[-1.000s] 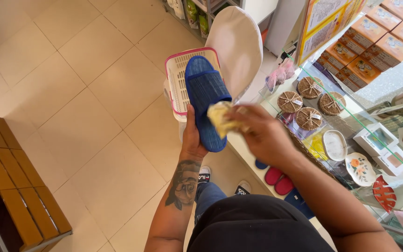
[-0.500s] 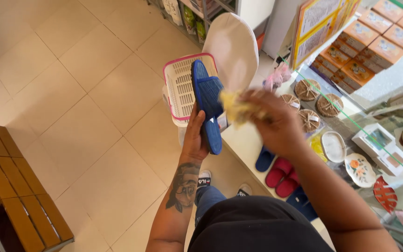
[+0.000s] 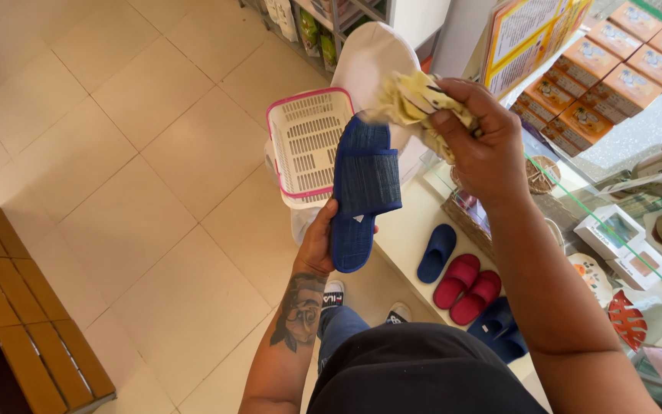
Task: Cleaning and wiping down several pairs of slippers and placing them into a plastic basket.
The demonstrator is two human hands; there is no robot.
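My left hand (image 3: 317, 244) grips a dark blue slipper (image 3: 363, 192) by its heel end and holds it upright in front of me, strap side towards me. My right hand (image 3: 483, 134) is closed on a crumpled yellow cloth (image 3: 415, 101), raised at the slipper's toe end. The cloth touches or nearly touches the top of the slipper. Behind the slipper stands a white basket with a pink rim (image 3: 306, 142).
A white shelf at the right holds a blue slipper (image 3: 437, 251), a red pair (image 3: 465, 288) and another blue pair (image 3: 499, 330). Orange boxes (image 3: 599, 73) and small goods fill a glass counter at the right. A wooden bench (image 3: 24, 322) stands at the left on the tiled floor.
My right hand with the cloth has moved up from the slipper's middle to its toe end. The slipper has turned more upright in my left hand.
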